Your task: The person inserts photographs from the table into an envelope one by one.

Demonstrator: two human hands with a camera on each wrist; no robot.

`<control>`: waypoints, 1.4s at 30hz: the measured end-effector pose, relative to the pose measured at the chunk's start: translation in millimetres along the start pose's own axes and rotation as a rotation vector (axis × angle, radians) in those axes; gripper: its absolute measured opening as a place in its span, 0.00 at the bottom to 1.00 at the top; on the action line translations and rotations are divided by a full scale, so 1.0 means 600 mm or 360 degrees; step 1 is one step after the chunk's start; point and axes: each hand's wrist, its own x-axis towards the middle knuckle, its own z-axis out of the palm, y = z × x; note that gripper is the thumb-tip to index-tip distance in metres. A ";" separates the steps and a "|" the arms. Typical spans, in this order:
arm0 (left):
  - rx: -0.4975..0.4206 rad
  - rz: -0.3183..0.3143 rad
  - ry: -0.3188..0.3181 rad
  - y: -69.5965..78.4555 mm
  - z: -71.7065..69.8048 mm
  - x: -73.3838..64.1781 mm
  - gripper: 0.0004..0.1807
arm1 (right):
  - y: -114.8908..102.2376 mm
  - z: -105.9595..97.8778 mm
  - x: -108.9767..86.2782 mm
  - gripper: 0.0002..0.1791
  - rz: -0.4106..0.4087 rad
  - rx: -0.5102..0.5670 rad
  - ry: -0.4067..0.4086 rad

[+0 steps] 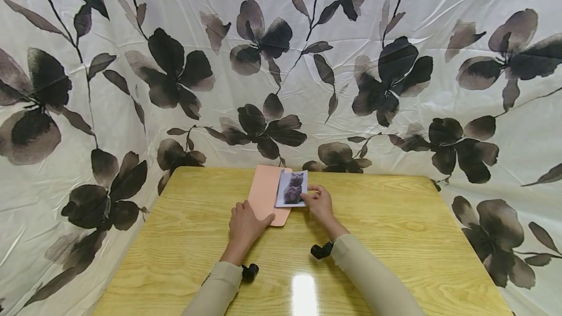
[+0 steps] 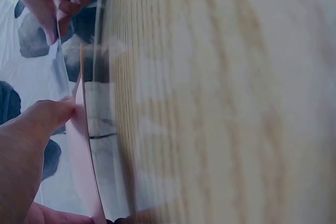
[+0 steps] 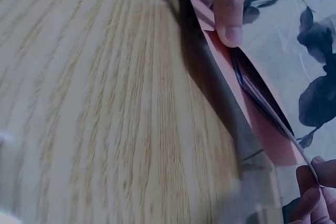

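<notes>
A pink paper envelope point(image 1: 264, 187) is gripped at its near left edge by my left hand point(image 1: 247, 224), the thumb lying over the front. My right hand point(image 1: 321, 206) pinches the right edge of a photo print of a grey cat point(image 1: 291, 190). In the right wrist view, the envelope's mouth point(image 3: 262, 124) gapes and the print's edge runs into it. The left wrist view shows the envelope point(image 2: 83, 156) edge-on, raised off the table, with the print point(image 2: 59, 69) reaching from it to the right hand. The print's far side is hidden inside the envelope.
A yellow wood-grain table point(image 1: 184, 238) lies beneath both hands, with a bright light reflection at its near middle. Behind and beside it hangs a white cloth point(image 1: 325, 106) with dark flowers. Small black cameras point(image 1: 250, 272) sit on both wrists.
</notes>
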 end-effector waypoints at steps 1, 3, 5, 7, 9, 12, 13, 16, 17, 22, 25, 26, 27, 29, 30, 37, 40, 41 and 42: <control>-0.0001 0.0000 0.0003 0.000 0.000 0.000 0.55 | -0.001 0.003 0.001 0.17 -0.0003 0.0005 -0.0001; -0.0004 0.0004 0.0010 0.000 0.000 -0.001 0.55 | -0.003 0.010 0.003 0.17 -0.0011 0.0008 -0.0004; -0.0004 0.0003 0.0007 0.000 0.000 -0.001 0.55 | -0.004 0.017 0.005 0.16 -0.0011 0.0010 -0.0003; -0.0002 0.0003 0.0002 -0.001 0.001 0.000 0.55 | -0.006 0.023 0.006 0.16 -0.0015 0.0005 -0.0004; 0.0001 0.0006 -0.0001 -0.001 0.002 0.001 0.55 | -0.006 0.029 0.007 0.16 -0.0024 0.0005 -0.0002; 0.0002 0.0014 0.0002 -0.002 0.002 0.002 0.55 | -0.006 0.039 0.009 0.17 -0.0015 -0.0006 0.0005; 0.0004 0.0017 0.0004 -0.002 0.002 0.002 0.55 | -0.005 0.042 0.009 0.16 -0.0007 -0.0012 0.0009; 0.0009 0.0019 0.0007 -0.001 0.002 0.000 0.55 | -0.003 0.052 0.011 0.16 0.0029 -0.0033 0.0013; 0.0013 0.0018 0.0006 -0.001 0.002 0.000 0.55 | -0.003 0.055 0.012 0.17 0.0034 -0.0041 0.0013; 0.0025 0.0020 0.0015 -0.002 0.002 0.000 0.55 | -0.001 0.066 0.011 0.16 0.0031 -0.0121 0.0047; 0.0034 0.0017 0.0018 -0.002 0.002 0.000 0.55 | 0.000 0.071 0.009 0.15 -0.0020 -0.0193 0.0097; 0.0034 0.0016 0.0019 -0.002 0.002 0.000 0.55 | 0.001 0.071 0.008 0.15 -0.0045 -0.0204 0.0114; 0.0034 0.0015 0.0017 -0.002 0.001 0.000 0.55 | 0.001 0.072 0.007 0.14 -0.0070 -0.0215 0.0129; 0.0035 0.0010 0.0011 -0.001 0.001 -0.001 0.55 | 0.001 0.073 0.006 0.14 -0.0107 -0.0219 0.0145; 0.0034 0.0012 0.0012 -0.001 0.000 -0.001 0.55 | 0.001 0.073 0.005 0.14 -0.0111 -0.0215 0.0149; 0.0037 0.0001 -0.0006 0.000 -0.001 0.001 0.55 | -0.005 0.074 -0.001 0.15 -0.0087 -0.0205 0.0110; 0.0045 -0.0006 -0.0012 0.001 -0.002 0.001 0.55 | -0.009 0.079 -0.003 0.15 -0.0054 -0.0203 0.0098; 0.0047 -0.0007 -0.0013 0.001 -0.003 0.000 0.55 | -0.010 0.081 -0.004 0.16 -0.0046 -0.0205 0.0099; 0.0047 -0.0007 -0.0013 0.002 -0.003 0.000 0.55 | -0.011 0.083 -0.003 0.16 -0.0039 -0.0210 0.0096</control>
